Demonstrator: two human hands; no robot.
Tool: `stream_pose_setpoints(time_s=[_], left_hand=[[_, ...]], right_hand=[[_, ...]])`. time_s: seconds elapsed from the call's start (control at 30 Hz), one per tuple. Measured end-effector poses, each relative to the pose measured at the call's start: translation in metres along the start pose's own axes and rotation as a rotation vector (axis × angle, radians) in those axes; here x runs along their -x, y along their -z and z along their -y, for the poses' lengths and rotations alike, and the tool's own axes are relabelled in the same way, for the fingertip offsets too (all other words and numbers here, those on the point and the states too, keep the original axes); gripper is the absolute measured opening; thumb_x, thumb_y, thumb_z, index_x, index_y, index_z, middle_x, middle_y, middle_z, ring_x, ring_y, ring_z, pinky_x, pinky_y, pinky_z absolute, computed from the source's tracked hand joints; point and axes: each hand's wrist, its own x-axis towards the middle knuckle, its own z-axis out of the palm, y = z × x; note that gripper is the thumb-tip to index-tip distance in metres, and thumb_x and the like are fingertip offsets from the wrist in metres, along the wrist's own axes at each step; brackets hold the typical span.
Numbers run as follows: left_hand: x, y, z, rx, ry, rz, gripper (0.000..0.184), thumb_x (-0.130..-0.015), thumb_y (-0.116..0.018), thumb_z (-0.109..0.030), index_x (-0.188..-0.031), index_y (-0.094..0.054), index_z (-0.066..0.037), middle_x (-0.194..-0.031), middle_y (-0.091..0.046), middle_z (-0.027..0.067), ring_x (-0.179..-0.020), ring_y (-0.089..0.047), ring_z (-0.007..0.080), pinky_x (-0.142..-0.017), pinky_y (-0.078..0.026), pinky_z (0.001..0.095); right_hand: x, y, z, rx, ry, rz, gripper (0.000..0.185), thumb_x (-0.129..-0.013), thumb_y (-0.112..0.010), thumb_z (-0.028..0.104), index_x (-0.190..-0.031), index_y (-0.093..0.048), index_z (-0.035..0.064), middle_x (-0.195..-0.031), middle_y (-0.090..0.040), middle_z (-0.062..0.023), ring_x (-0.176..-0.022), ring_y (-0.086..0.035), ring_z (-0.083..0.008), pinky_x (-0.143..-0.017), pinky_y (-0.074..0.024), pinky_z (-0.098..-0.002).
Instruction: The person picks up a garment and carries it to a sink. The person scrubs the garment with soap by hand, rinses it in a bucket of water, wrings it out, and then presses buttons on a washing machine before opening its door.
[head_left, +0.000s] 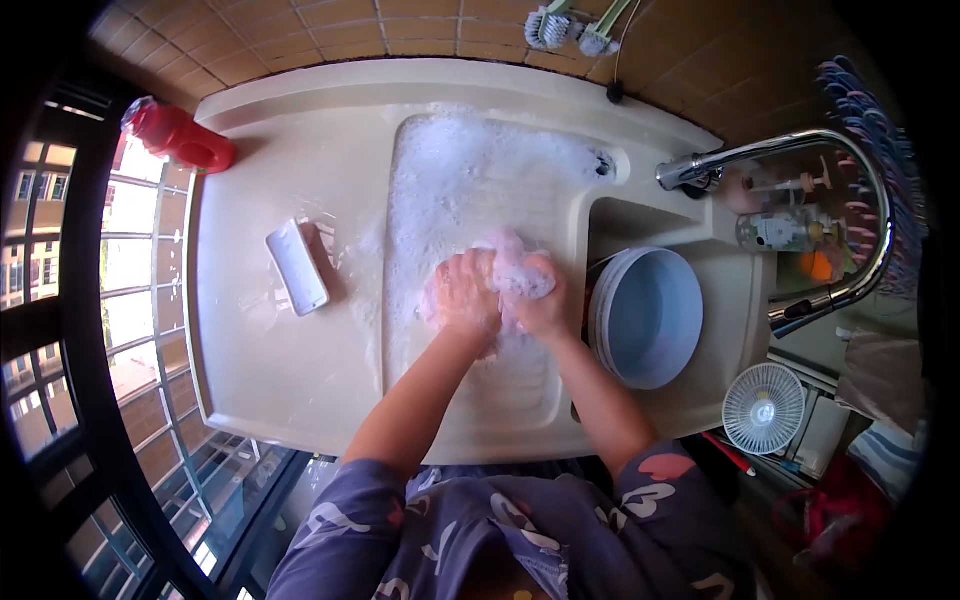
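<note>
Both hands work on a wet pink cloth (pixel 498 241), bunched up and covered in white suds, over the ribbed washboard part of the sink (pixel 535 390). My left hand (pixel 466 290) presses down on the cloth with its fingers curled into it. Just to its right, my right hand (pixel 540 300) grips another fold, with a thick clump of foam by the fingers. Parts of the fingertips are hidden by cloth and lather. Foam (pixel 440 170) spreads over the basin behind and left of the hands.
A white soap dish (pixel 298 268) lies on the left ledge, with a red bottle (pixel 185 138) behind it. Right of the hands, a pale basin (pixel 652 318) sits in the deeper sink, near a curved faucet (pixel 880 200). Brushes (pixel 548 28) hang at the back wall.
</note>
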Motion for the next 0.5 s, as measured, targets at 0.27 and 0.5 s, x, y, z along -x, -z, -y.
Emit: stream_pose_setpoints(time_s=[0.27, 0.5], left_hand=[[-0.009, -0.012, -0.003, 0.049, 0.005, -0.075, 0.050, -0.075, -0.062, -0.033, -0.118, -0.058, -0.009, -0.120, -0.055, 0.0147, -0.114, -0.048, 0.0350, -0.100, -0.033, 0.0455], [-0.003, -0.021, 0.005, -0.177, -0.087, 0.198, 0.058, -0.083, -0.055, -0.036, -0.134, -0.050, -0.009, -0.137, -0.047, 0.0156, -0.128, -0.037, 0.0339, -0.109, -0.023, 0.0452]], right_hand=[[-0.113, -0.023, 0.024, 0.778, 0.550, -0.072, 0.035, -0.076, -0.073, 0.018, -0.110, -0.067, 0.0142, -0.110, -0.065, -0.0107, -0.102, -0.060, -0.0331, -0.093, -0.0482, -0.0406], [0.006, 0.001, 0.017, 0.090, -0.025, -0.009, 0.032, -0.074, -0.080, 0.012, -0.102, -0.067, 0.0023, -0.095, -0.066, -0.0075, -0.094, -0.061, -0.0146, -0.080, -0.0504, -0.0323]])
